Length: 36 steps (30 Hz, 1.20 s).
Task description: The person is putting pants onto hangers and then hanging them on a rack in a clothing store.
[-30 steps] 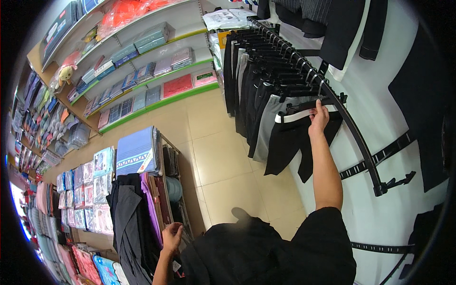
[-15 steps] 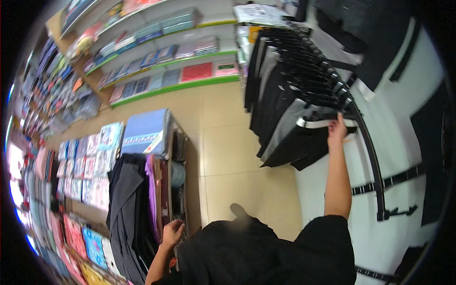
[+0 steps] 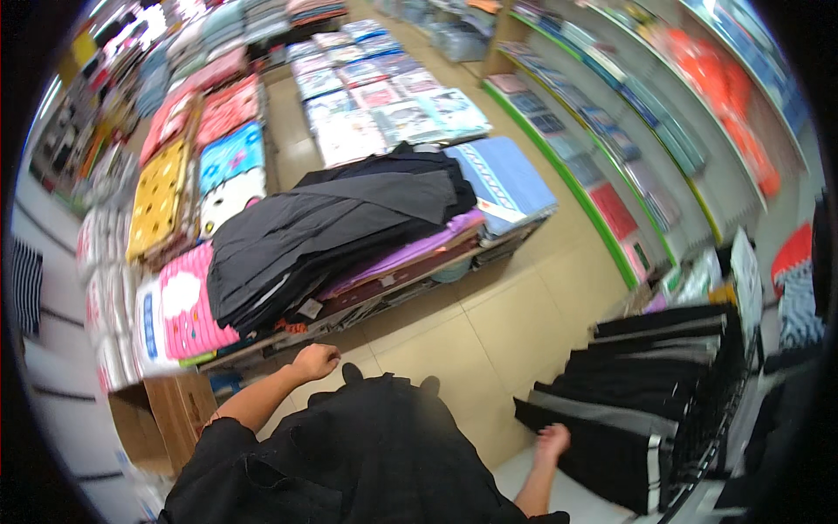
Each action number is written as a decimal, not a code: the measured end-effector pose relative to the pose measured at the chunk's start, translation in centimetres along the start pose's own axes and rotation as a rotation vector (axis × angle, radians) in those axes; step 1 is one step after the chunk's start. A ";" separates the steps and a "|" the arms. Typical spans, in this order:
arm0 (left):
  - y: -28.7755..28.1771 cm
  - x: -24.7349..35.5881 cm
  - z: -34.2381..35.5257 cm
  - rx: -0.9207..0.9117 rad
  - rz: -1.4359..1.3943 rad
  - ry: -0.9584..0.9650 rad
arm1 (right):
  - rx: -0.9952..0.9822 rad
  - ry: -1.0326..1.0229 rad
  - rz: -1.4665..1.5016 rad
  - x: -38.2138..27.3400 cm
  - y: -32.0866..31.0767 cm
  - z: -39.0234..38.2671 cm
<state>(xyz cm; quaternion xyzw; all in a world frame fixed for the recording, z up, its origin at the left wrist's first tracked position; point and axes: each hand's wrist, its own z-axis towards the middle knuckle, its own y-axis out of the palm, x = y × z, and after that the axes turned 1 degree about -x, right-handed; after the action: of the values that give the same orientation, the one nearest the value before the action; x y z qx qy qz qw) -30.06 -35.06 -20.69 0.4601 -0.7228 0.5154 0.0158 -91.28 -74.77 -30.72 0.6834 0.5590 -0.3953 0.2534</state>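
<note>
- Head view: the right hand (image 3: 552,441) is over the black shorts (image 3: 611,456); its fingers are blurred, so I cannot tell whether they grip.
- Black shorts extend mostly right of those fingers, the white waistband (image 3: 654,473) farthest right.
- Left hand (image 3: 316,361): fingers loosely curled, slightly apart, holding nothing.
- Beyond the left fingers lies a pile of dark trousers (image 3: 332,218).
</note>
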 end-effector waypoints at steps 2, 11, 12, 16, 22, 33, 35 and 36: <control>2.7 -6.2 -2.6 0.069 -0.099 -0.105 | -0.352 0.144 -0.367 4.8 6.7 -4.4; 19.3 -27.0 -17.5 0.328 -0.989 -0.821 | -1.135 -0.182 -1.449 10.0 23.3 -17.5; 20.4 -27.6 -18.8 0.374 -1.167 -0.933 | -1.098 -0.178 -1.492 10.1 24.5 -17.9; 22.8 -28.0 -24.1 0.382 -1.215 -1.060 | -0.913 -0.018 -1.437 10.4 29.4 -21.2; 22.1 -28.4 -25.9 0.408 -1.305 -1.108 | -0.964 0.047 -1.388 13.5 36.0 -21.1; 13.6 -29.8 -20.6 0.609 -1.356 -0.995 | -1.323 -0.066 -1.482 14.9 52.1 -25.5; 12.2 -29.3 -20.6 0.680 -1.401 -0.992 | -1.253 -0.106 -1.517 15.5 54.6 -24.4; 11.5 -29.3 -20.8 0.755 -1.429 -0.952 | -1.250 -0.153 -1.514 16.3 56.5 -24.2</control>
<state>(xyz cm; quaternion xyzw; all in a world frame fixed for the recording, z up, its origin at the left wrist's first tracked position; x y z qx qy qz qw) -30.36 0.25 -33.91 0.9323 0.0161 0.3412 -0.1191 -29.52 -60.47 -36.01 -0.1396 0.9396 -0.1295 0.2843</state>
